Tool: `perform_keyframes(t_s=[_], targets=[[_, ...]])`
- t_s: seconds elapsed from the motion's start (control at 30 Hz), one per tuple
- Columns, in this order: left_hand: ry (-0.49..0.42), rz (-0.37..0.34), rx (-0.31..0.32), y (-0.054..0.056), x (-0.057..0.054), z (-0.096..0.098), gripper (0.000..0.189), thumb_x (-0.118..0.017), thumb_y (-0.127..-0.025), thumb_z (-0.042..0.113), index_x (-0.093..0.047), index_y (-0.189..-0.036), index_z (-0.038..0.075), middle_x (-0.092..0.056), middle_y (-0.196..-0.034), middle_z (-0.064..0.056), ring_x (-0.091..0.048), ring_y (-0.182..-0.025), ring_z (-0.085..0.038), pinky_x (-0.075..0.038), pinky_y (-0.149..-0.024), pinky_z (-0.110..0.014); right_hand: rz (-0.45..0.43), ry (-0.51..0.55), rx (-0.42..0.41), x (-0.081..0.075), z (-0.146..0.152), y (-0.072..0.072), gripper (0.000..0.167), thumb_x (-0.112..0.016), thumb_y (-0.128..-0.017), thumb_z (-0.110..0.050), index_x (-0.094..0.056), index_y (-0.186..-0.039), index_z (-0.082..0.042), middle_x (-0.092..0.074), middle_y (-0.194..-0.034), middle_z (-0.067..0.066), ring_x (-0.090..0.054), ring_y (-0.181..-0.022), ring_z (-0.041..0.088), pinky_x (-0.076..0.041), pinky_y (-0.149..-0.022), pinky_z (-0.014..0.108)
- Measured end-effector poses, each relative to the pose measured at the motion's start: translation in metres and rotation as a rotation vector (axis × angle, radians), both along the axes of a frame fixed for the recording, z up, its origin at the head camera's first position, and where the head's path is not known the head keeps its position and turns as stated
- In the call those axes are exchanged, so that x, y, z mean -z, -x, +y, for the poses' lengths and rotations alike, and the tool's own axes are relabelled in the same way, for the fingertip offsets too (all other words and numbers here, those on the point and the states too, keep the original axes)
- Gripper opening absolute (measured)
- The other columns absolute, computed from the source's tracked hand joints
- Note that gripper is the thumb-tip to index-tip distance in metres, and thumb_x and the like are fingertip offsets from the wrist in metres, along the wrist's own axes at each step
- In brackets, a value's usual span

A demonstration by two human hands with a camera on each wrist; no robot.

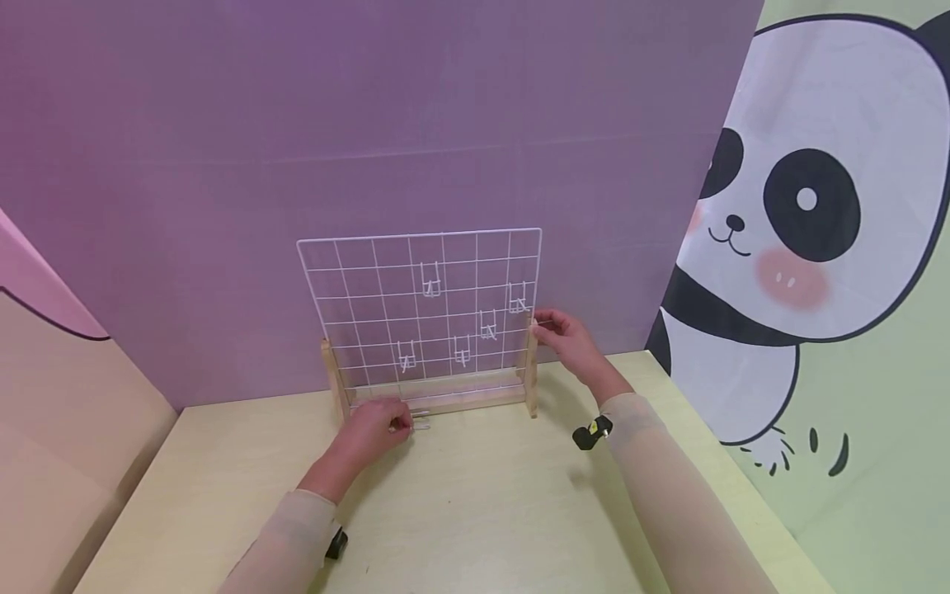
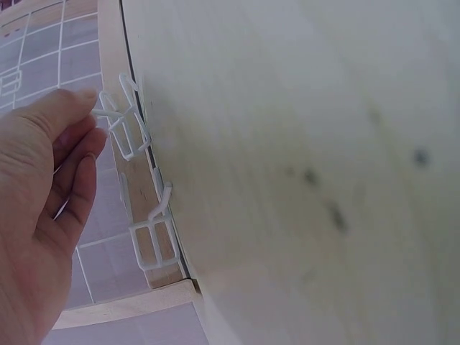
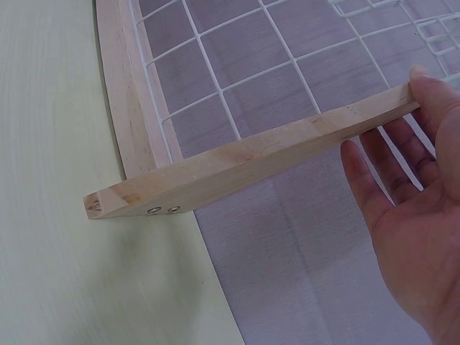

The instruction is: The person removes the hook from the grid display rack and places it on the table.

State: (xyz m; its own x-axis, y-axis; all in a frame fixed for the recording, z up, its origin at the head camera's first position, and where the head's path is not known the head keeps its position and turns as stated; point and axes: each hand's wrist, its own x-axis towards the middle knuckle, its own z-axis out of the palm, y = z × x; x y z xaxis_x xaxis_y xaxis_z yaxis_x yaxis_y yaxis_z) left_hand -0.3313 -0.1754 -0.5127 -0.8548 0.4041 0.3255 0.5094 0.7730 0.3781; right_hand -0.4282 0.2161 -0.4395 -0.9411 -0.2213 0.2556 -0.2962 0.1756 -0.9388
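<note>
A white wire grid panel (image 1: 386, 305) stands upright in a wooden stand, with several white wire hooks (image 1: 487, 327) hanging on it. Low at the panel's left part, my left hand (image 1: 374, 429) pinches a loose white wire hook (image 2: 129, 129) by its prong, between thumb and fingertips. Another white hook (image 2: 154, 241) is beside it, near the stand's wooden base bar (image 2: 159, 269). My right hand (image 1: 567, 334) grips the top of the stand's right wooden post (image 3: 266, 144), thumb on one side and fingers behind.
The stand rests on a pale wooden table (image 1: 475, 503). A purple backdrop (image 1: 416, 99) rises close behind the panel. At the right is a wall (image 1: 883, 429) with a panda picture. Both wrists carry small black devices.
</note>
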Motion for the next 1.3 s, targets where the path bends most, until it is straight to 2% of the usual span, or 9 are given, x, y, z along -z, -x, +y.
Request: perform_keyframes(t_s=[0.33, 0.53, 0.87, 1.13, 1.3], targets=[[-0.028, -0.098, 0.038, -0.0022, 0.0003, -0.0012, 0.011, -0.088, -0.093, 0.005, -0.080, -0.094, 0.012, -0.068, -0.088, 0.009, -0.062, -0.081, -0.010, -0.061, -0.076, -0.031, -0.007, -0.003, -0.005, -0.0007, -0.0008, 0.0004, 0.038, -0.068, -0.111, -0.014, -0.063, -0.146, 0.003, -0.067, -0.142, 0.026, -0.064, -0.131, 0.036, -0.052, -0.117, 0.053], [-0.011, -0.107, 0.056, -0.0016, 0.0018, -0.0025, 0.011, -0.089, -0.093, 0.007, -0.080, -0.094, 0.013, -0.067, -0.087, 0.010, -0.061, -0.080, -0.008, -0.060, -0.076, -0.030, -0.001, -0.005, 0.003, 0.0004, -0.0009, 0.0001, 0.038, -0.068, -0.112, -0.014, -0.064, -0.145, 0.003, -0.068, -0.139, 0.023, -0.065, -0.129, 0.034, -0.054, -0.116, 0.050], [0.044, -0.117, 0.067, -0.0014, 0.0013, -0.0037, 0.010, -0.089, -0.091, 0.005, -0.081, -0.095, 0.011, -0.072, -0.088, 0.008, -0.065, -0.082, -0.008, -0.061, -0.080, -0.034, -0.025, 0.002, -0.002, -0.0030, -0.0006, -0.0014, 0.038, -0.067, -0.112, -0.015, -0.063, -0.145, 0.003, -0.066, -0.142, 0.025, -0.063, -0.132, 0.038, -0.050, -0.119, 0.055], [0.031, -0.119, 0.075, -0.0009, 0.0033, -0.0059, 0.011, -0.088, -0.091, 0.004, -0.080, -0.094, 0.011, -0.072, -0.087, 0.009, -0.065, -0.081, -0.008, -0.061, -0.078, -0.034, -0.021, -0.003, -0.007, -0.0037, -0.0007, -0.0022, 0.038, -0.066, -0.112, -0.013, -0.063, -0.146, 0.004, -0.066, -0.143, 0.026, -0.063, -0.132, 0.038, -0.050, -0.118, 0.055], [0.020, -0.154, 0.063, -0.0019, 0.0018, -0.0044, 0.012, -0.089, -0.092, 0.005, -0.080, -0.094, 0.012, -0.070, -0.087, 0.009, -0.064, -0.080, -0.007, -0.061, -0.077, -0.032, -0.020, 0.000, -0.011, -0.0033, -0.0007, -0.0024, 0.037, -0.067, -0.112, -0.013, -0.063, -0.145, 0.004, -0.066, -0.142, 0.027, -0.064, -0.131, 0.038, -0.051, -0.117, 0.055]])
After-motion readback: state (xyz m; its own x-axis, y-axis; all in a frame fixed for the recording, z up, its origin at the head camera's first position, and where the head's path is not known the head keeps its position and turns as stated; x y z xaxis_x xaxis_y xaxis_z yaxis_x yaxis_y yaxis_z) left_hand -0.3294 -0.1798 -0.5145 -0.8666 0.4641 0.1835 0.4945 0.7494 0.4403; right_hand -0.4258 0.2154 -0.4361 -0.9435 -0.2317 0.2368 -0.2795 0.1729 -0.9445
